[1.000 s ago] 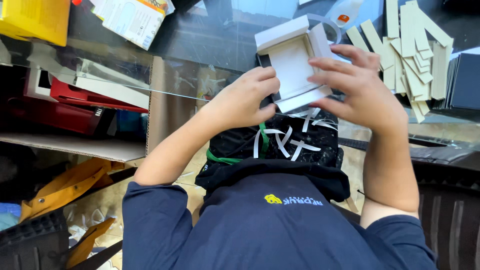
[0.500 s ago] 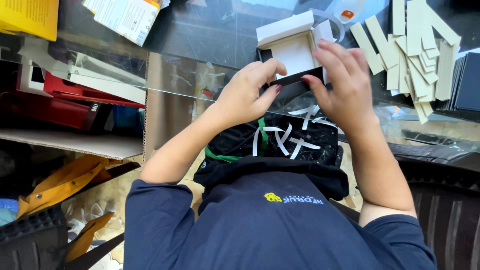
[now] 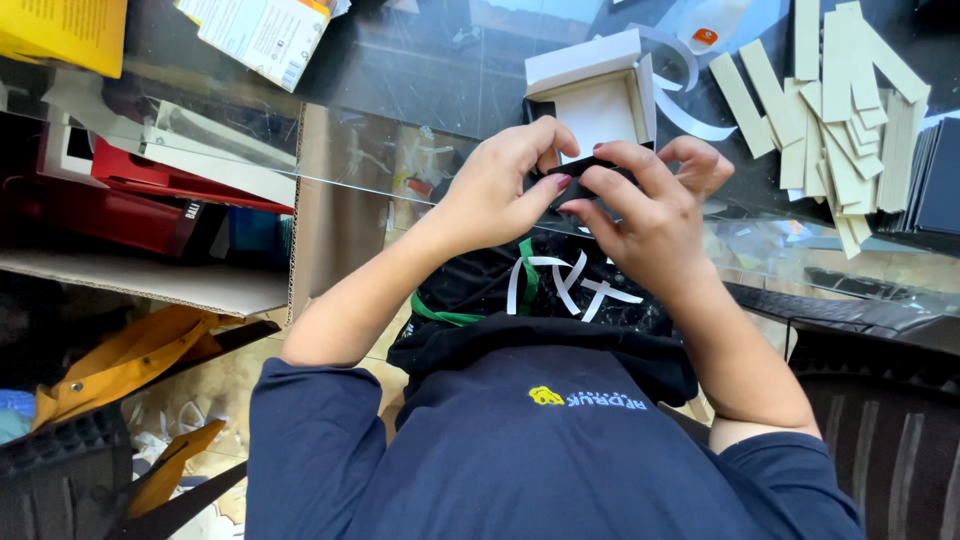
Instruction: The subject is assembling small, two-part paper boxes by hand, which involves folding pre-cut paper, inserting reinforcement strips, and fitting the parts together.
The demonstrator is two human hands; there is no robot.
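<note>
White cardboard box [image 3: 592, 95] sits open on the glass surface [image 3: 420, 90]; your left hand [image 3: 500, 185] and right hand [image 3: 645, 205] pinch a small black piece [image 3: 575, 178] against its near edge, steadying it.

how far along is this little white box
Done: the small white box already has folded walls and rests on the glass table. In hand: left hand and right hand pinch a black piece at its near edge. Left: many cardboard strips lie unused beside it.
</note>
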